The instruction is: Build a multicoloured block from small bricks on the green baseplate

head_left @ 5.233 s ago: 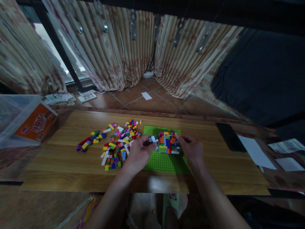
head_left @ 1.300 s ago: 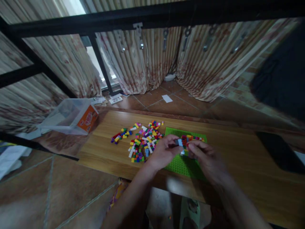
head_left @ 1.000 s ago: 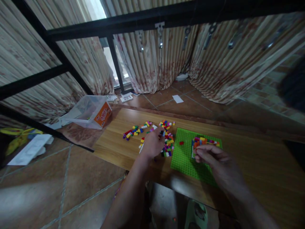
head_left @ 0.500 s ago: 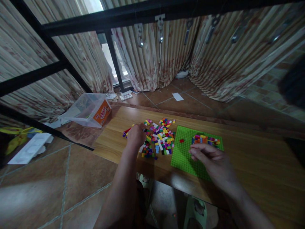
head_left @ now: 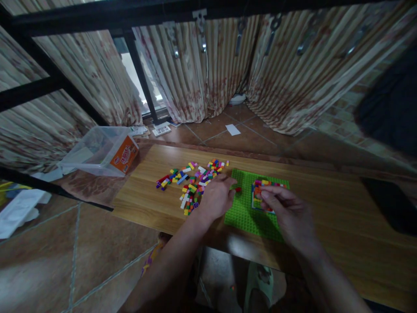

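Observation:
My left hand [head_left: 217, 196] is over the right side of the loose pile of building bricks [head_left: 192, 188], its fingertips at the left edge of the green baseplate [head_left: 241, 217]. Thumb and fingers are apart, close beside a small red brick [head_left: 238, 189] on the plate. My right hand [head_left: 291, 213] is at the block of multicoloured bricks [head_left: 257, 201] built on the plate. Its thumb and forefinger are pinched together at the block's upper part; whatever is between them is too small to make out. The hand hides the block's right part.
The wooden bench [head_left: 140, 191] carries the bricks, with a dark flat object [head_left: 387, 206] at its right end. A clear plastic box [head_left: 97, 150] with an orange label stands on the floor at left. Black metal bars [head_left: 81, 21] and striped curtains [head_left: 221, 74] are beyond.
My left hand has moved right from the brick pile to the baseplate's left edge. My right hand has come closer to the brick block. The whole view has shifted slightly.

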`<state>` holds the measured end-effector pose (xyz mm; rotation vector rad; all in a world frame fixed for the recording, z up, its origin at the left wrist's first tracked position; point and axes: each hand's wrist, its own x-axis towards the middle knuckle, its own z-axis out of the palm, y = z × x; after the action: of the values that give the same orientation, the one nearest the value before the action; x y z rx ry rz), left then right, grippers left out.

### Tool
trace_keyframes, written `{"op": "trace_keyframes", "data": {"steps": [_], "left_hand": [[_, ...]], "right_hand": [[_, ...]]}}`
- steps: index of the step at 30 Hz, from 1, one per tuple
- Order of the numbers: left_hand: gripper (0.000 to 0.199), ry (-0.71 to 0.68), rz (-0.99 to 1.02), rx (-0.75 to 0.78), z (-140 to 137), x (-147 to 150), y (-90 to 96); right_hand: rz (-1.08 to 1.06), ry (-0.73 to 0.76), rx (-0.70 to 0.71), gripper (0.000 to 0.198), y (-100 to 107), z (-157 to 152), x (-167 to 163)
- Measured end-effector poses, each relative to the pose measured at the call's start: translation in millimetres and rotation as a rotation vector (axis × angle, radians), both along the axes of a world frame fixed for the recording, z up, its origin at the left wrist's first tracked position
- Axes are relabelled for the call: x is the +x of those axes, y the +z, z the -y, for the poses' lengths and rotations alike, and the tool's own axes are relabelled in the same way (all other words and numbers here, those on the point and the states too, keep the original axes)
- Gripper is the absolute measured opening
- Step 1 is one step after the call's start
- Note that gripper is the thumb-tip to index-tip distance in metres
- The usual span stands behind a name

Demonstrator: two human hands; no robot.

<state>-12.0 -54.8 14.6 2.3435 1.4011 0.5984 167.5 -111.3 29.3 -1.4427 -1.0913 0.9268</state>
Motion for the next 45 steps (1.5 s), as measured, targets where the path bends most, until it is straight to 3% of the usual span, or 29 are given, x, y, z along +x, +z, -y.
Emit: {"op": "trace_keyframes", "data": {"steps": [6,10,13,17,24,34,40,45], "left_hand": [[0.021,-0.046,-0.203,0.027,-0.4,29.4,-12.6],[0.023,-0.012,-0.189,0.005,-0.7,33.1,-12.7],[0.026,0.066,-0.084,0.010,-4.0,20.0,-5.1],[0.025,0.204,0.126,-0.020,-17.0,-18.5,6.1],[0.019,0.125,0.214,-0.188,-21.4,-68.8,10.7],[0.020,-0.111,0.147,-0.365,-9.7,-69.5,13.0],[0.023,-0.081,0.103,-0.356,-9.5,-67.7,9.0],[0.016,-0.023,0.118,-0.314,-8.4,-67.5,12.3]], "right_hand": [[0.005,-0.013,0.029,0.021,0.0,1.1,3.5],[0.065,0.038,0.019,0.023,-1.8,4.3,3.1],[0.163,0.139,0.028,0.023,-6.8,9.8,-3.5],[0.464,0.283,0.082,0.018,-16.8,16.1,-19.3],[0.863,0.309,0.108,0.015,-32.6,8.7,-41.2],[1.032,0.264,-0.017,0.022,-27.9,-3.4,-62.2],[1.169,0.292,-0.146,0.024,-25.6,-16.2,-74.7],[1.200,0.290,-0.137,0.021,-28.7,-22.0,-77.5]]}}
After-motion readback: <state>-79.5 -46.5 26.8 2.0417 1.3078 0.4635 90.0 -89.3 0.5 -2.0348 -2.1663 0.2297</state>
